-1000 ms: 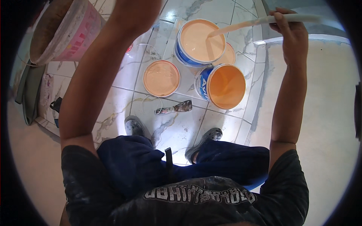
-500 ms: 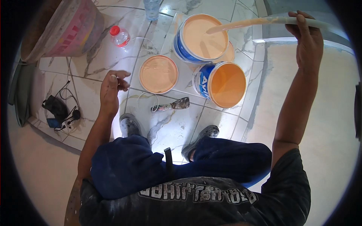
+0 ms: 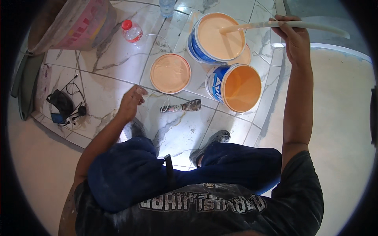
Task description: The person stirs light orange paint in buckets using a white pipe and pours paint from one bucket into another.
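My right hand (image 3: pixel 293 35) grips a long pale stick (image 3: pixel 323 27), whose paint-coated end rests in the upper bucket of peach paint (image 3: pixel 210 41). Below it a second bucket (image 3: pixel 241 88), with deeper orange inside, stands tilted in view on the tiles. A round paint-coated lid (image 3: pixel 170 72) lies left of the buckets. My left hand (image 3: pixel 134 100) hangs low just left of a white wire handle (image 3: pixel 167 103), fingers loosely bent and apart. A stained scraper (image 3: pixel 189 105) lies beside that handle. Another peach round surface (image 3: pixel 244 57) is partly hidden behind the upper bucket.
A large dirty bucket (image 3: pixel 75 27) stands upper left, near a red-capped bottle (image 3: pixel 132 33) and a clear bottle (image 3: pixel 166 8). Cables with a dark pouch (image 3: pixel 61 104) lie left. A raised edge (image 3: pixel 334 55) runs along the right. My shoes stand on the tiled floor.
My left arm has swung down from the top of the view and moved right toward the wire handle. My right hand shifted right, then back left, still on the stick.
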The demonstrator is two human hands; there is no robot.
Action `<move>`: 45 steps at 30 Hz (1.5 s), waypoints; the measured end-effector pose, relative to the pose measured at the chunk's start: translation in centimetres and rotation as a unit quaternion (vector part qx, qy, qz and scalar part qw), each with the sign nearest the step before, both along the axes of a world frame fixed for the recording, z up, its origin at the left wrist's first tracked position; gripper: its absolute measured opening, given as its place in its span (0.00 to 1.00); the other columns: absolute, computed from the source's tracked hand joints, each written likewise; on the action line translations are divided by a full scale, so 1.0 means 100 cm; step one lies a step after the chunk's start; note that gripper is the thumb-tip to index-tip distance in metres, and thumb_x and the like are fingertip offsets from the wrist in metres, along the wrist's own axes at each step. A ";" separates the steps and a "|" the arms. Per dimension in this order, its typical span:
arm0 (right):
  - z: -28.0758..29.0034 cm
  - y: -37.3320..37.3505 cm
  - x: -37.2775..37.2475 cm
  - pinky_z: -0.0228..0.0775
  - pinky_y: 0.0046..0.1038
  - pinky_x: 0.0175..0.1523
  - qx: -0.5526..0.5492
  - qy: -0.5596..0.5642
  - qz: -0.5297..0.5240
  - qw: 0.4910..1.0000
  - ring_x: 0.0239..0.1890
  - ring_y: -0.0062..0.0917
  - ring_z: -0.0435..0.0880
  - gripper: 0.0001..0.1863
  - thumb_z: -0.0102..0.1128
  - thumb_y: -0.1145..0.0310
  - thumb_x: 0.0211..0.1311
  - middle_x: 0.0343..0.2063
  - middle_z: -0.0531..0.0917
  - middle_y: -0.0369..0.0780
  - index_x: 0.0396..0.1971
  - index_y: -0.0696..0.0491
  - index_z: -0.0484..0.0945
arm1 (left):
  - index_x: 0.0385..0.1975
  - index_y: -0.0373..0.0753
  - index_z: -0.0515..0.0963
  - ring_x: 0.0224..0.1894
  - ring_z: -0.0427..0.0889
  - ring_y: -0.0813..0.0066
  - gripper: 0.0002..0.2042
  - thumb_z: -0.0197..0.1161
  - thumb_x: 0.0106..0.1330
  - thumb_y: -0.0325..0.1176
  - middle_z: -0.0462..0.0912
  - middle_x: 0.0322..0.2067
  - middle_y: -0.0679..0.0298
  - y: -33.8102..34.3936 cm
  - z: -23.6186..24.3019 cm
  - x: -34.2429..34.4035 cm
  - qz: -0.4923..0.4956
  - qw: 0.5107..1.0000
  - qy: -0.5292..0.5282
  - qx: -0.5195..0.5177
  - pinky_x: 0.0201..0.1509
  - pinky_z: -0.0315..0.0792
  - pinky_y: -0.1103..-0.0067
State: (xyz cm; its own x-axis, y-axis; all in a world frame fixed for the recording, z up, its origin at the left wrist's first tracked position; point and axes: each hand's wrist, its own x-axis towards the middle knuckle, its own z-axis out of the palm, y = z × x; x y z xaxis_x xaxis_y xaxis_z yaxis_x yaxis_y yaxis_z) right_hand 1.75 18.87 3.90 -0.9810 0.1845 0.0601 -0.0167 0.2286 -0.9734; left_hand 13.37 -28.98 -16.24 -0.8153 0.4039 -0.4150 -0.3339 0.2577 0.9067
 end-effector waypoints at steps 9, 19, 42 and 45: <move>-0.051 -0.055 -0.026 0.74 0.34 0.51 -0.084 0.022 0.007 0.996 0.38 0.33 0.82 0.03 0.48 0.79 0.57 0.30 0.82 0.46 0.27 0.55 0.70 | 0.35 0.37 0.74 0.30 0.72 0.80 0.22 0.43 0.73 0.52 0.77 0.32 0.66 0.012 -0.019 0.014 -0.035 0.999 -0.035 0.013 0.38 0.69 0.80; -0.104 -0.104 -0.067 0.67 0.27 0.27 -0.294 0.164 -0.069 0.939 0.14 0.22 0.66 0.08 0.50 0.69 0.59 0.13 0.68 0.34 0.20 0.51 0.69 | 0.34 0.38 0.73 0.29 0.71 0.82 0.21 0.43 0.74 0.51 0.77 0.32 0.65 0.006 -0.028 0.005 0.014 0.997 -0.069 0.044 0.35 0.67 0.83; -0.108 -0.077 -0.072 0.60 0.26 0.22 -0.232 0.122 -0.032 0.965 0.11 0.19 0.60 0.15 0.48 0.69 0.60 0.10 0.62 0.32 0.14 0.47 0.61 | 0.32 0.37 0.74 0.28 0.69 0.82 0.24 0.41 0.73 0.54 0.75 0.27 0.67 0.009 -0.031 -0.003 0.046 0.995 -0.070 0.060 0.35 0.66 0.83; -0.113 -0.098 -0.071 0.58 0.25 0.20 -0.252 0.135 0.001 0.958 0.11 0.18 0.59 0.15 0.48 0.69 0.60 0.10 0.60 0.32 0.14 0.46 0.60 | 0.32 0.37 0.74 0.29 0.70 0.82 0.24 0.41 0.74 0.53 0.76 0.29 0.66 0.007 -0.033 -0.004 0.040 0.995 -0.066 0.057 0.35 0.66 0.83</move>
